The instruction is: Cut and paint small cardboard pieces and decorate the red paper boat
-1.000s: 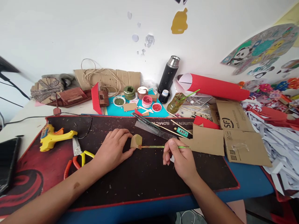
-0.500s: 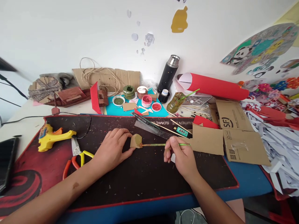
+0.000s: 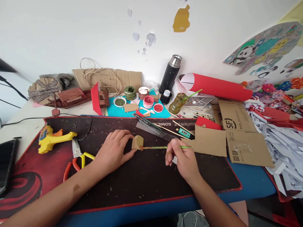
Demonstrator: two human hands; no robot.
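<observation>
My left hand (image 3: pixel 117 150) rests on the dark mat (image 3: pixel 142 179), its thumb and fingers closed on the left edge of a small cardboard piece (image 3: pixel 137 141). Olive paint covers part of that piece. A thin green paintbrush (image 3: pixel 155 147) is pinched in my right hand (image 3: pixel 181 156); its brown-stained tip touches the piece's lower right corner. A small white scrap (image 3: pixel 174 160) shows beside my right fingers. Behind the hands, open jars of green paint (image 3: pixel 130 92) and red paint (image 3: pixel 148 101) stand on blue paper, with paint-filled lids beside them.
A yellow glue gun (image 3: pixel 55 141) and scissors (image 3: pixel 76 149) lie left. A ruler (image 3: pixel 153 130) and glue tube (image 3: pixel 184 132) lie behind my right hand. Cardboard (image 3: pixel 210 141) and white paper strips (image 3: pixel 279 151) are at right. A black thermos (image 3: pixel 169 75) stands near the wall.
The brush tip has shifted slightly left and down along the cardboard piece's edge. My left hand keeps its hold in almost the same place.
</observation>
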